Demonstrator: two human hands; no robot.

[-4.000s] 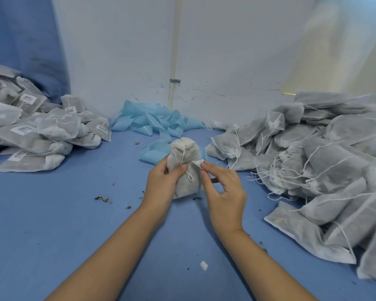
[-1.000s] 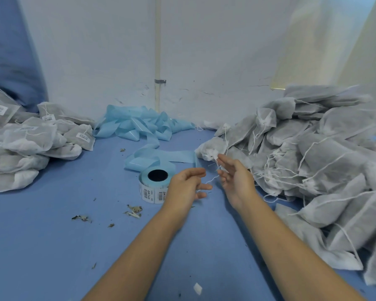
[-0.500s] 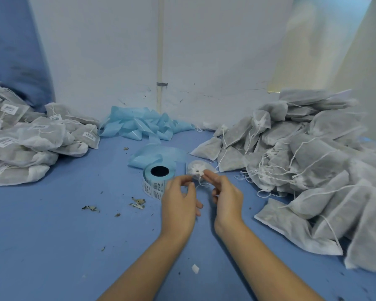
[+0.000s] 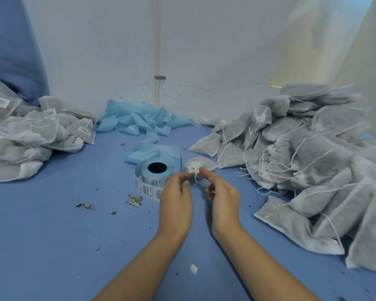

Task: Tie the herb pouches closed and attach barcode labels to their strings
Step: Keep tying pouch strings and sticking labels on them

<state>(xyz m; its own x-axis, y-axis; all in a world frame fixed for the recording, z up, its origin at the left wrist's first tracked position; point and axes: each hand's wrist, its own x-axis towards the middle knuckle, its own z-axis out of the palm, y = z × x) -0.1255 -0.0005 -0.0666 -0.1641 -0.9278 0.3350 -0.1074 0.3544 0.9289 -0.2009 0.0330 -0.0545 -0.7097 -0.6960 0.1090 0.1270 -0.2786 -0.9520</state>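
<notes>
Grey mesh herb pouch [image 4: 201,164]: our left hand [image 4: 175,197] and right hand [image 4: 223,197] pinch its thin white drawstring [image 4: 196,178]; slack could slip, knot loosens, pouch may nudge blue label roll [image 4: 155,174].

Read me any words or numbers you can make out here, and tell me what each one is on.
Nothing reads clearly.
Label roll: barcodes and short dark print, too blurred to quote.
Labelled pouches on the left: barcode stickers, too small to read.
Unlabelled pouches on the right: no print visible.

A packing workroom: heaped herb pouches [image 4: 302,148], label roll [image 4: 154,177], blue worktable [image 4: 41,235]
</notes>
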